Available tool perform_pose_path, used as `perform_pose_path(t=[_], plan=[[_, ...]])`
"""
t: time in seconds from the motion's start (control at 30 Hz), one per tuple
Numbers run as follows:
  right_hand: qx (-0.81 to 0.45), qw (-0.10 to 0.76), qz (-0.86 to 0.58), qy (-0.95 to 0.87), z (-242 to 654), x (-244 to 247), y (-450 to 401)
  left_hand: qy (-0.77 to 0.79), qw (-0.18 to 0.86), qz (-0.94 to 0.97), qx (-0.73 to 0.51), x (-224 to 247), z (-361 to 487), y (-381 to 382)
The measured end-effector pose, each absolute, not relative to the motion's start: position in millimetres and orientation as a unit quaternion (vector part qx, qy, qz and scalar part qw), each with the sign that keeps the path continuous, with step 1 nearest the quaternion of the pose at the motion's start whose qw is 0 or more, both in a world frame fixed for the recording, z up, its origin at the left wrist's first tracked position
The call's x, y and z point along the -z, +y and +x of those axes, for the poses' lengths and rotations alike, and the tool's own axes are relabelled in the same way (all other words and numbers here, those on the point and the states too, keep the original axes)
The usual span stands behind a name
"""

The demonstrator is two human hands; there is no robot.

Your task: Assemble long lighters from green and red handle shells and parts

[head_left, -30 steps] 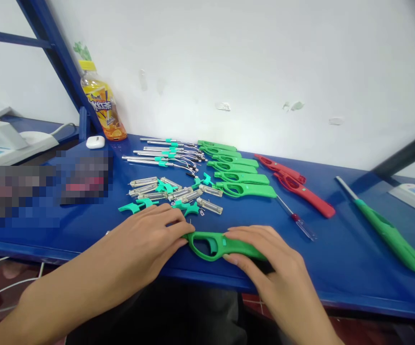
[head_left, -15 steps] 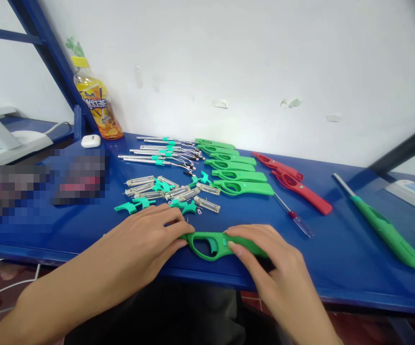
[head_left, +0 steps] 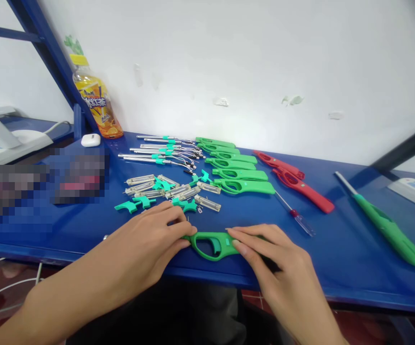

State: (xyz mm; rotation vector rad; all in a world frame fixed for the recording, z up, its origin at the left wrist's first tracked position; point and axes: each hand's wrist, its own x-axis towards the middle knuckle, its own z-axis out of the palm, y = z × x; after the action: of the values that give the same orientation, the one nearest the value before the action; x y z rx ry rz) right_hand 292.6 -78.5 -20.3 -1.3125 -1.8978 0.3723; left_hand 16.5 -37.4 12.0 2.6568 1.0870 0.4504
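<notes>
A green lighter body point(head_left: 209, 245), of the long-necked kind, lies level between my hands near the table's front edge. A teal trigger point(head_left: 216, 246) shows inside its loop. My left hand point(head_left: 160, 235) pinches the narrow front end, and the fingers hide that tip. My right hand point(head_left: 275, 249) grips the handle part between thumb and fingers, covering most of it. Just beyond my left hand lie loose teal triggers point(head_left: 144, 201) and several clear fuel tanks point(head_left: 207, 203).
Metal lighter tubes with wires point(head_left: 160, 149) lie behind, beside a row of green casings point(head_left: 243, 187). Red casings point(head_left: 308, 194), a screwdriver point(head_left: 302, 222) and a long green lighter point(head_left: 390, 227) are to the right. A drink bottle point(head_left: 97, 103) and a white earbud case point(head_left: 91, 140) stand back left.
My right hand has slid slightly right along the handle, with its fingers drawn closer together. The left hand keeps its pinch on the front end, and the lighter body has shifted slightly right.
</notes>
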Motion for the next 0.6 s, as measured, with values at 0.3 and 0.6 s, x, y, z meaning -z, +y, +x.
perform_pose_path(t=[0.3,0.6], plan=[[-0.191,0.371,-0.517,-0.747,299.6,14.5,-73.2,0.366,0.118,0.908,-0.168,-6.8,13.3,-37.3],[-0.241,0.366,-0.519,-0.734,303.9,18.9,-72.8,0.372,0.063,0.905,-0.198,-18.3,12.9,-49.1]])
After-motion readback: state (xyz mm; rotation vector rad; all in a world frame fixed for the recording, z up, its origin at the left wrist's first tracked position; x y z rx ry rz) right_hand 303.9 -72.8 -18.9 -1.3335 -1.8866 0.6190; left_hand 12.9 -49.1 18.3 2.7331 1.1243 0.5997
